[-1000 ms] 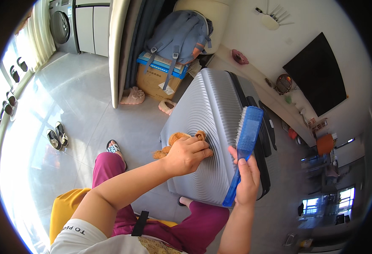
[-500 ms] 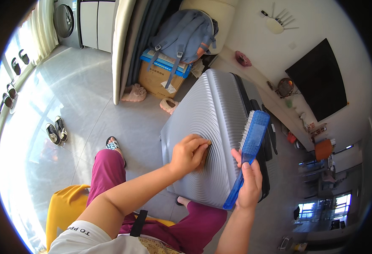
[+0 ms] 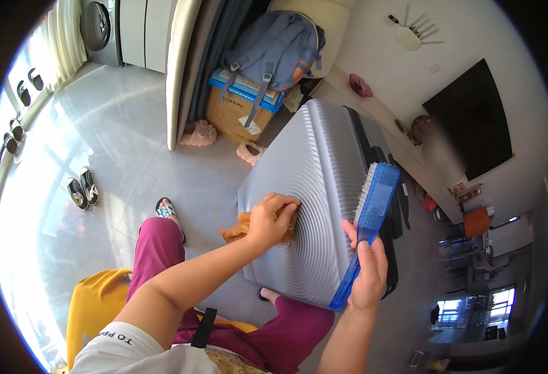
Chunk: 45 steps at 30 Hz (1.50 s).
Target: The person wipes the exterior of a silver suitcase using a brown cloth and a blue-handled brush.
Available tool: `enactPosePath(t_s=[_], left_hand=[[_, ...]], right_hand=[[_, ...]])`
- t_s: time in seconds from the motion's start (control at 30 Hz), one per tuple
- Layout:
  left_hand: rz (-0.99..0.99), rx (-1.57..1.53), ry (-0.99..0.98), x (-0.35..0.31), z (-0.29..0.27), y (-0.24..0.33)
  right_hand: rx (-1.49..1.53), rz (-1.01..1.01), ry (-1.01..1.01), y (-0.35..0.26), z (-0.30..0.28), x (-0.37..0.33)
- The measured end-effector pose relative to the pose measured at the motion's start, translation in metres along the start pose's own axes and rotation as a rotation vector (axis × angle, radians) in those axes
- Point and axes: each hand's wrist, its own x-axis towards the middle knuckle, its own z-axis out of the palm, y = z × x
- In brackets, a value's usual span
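A silver ribbed suitcase stands upright in front of my legs. My left hand is closed on an orange-brown cloth and presses it against the suitcase's ribbed face. Part of the cloth hangs out past the suitcase's left side; the rest is hidden under my fingers. In my right hand is a blue scrub brush with white bristles, gripped by its handle. The brush is held up in front of the suitcase's right part, bristles turned left.
Beyond the suitcase, a grey-blue backpack rests on a cardboard box, with pink slippers beside it. Dark sneakers stand on the grey tiled floor at left. A yellow cloth-covered seat is under me.
My left hand has slid slightly left across the suitcase, and much more of the orange-brown cloth now shows. My right hand and the brush stay nearly still.
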Motion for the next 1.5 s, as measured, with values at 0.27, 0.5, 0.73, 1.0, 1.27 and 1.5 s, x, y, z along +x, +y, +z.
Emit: enactPosePath(t_s=[0.27, 0.5, 0.73, 1.0, 1.27, 1.5], left_hand=[[-0.045, 0.074, 0.021, 0.016, 0.003, -0.009], [0.219, -0.051, -0.035, 0.009, 0.003, 0.012], [-0.326, -0.068, -0.006, 0.031, -0.004, -0.004], [0.102, -0.110, -0.248, -0.007, -0.005, 0.035], [-0.172, -0.137, -0.160, 0.015, -0.005, 0.052], [-0.167, 0.005, -0.172, 0.035, -0.008, 0.037]], right_hand=[[-0.025, 0.021, -0.015, 0.001, -0.003, 0.001], [-0.057, 0.024, -0.009, 0.000, -0.001, 0.000], [-0.022, 0.027, -0.020, -0.003, 0.003, 0.001], [-0.054, 0.020, -0.018, -0.001, -0.001, 0.000], [-0.045, 0.009, -0.020, 0.003, -0.001, 0.003], [-0.114, 0.010, -0.033, 0.000, -0.002, 0.004]])
